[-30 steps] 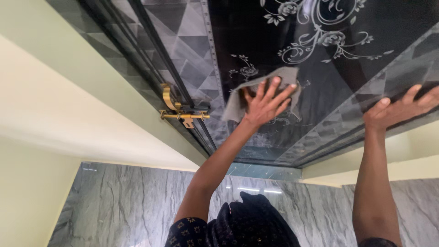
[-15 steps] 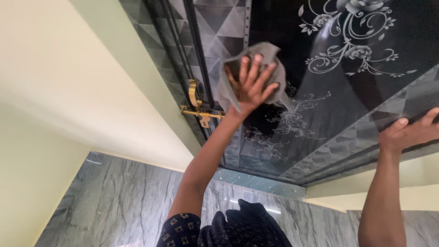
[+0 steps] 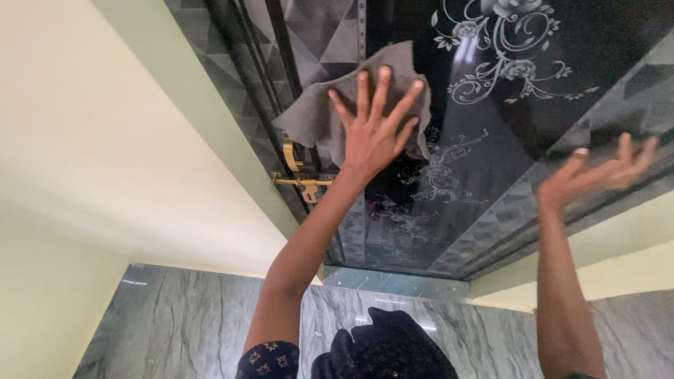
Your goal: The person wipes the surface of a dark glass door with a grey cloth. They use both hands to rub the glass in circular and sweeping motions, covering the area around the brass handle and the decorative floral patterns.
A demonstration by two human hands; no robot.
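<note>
Head view: glossy black floral door (image 3: 533, 133), grey marble floor (image 3: 175, 316)

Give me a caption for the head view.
Left hand presses grey cloth on glossy black floral door; right hand braces.

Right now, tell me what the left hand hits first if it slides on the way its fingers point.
Probably nothing but more door: the left hand, flat on the grey cloth, points up the dark glossy door, and that stretch looks free to the picture's edge.
</note>
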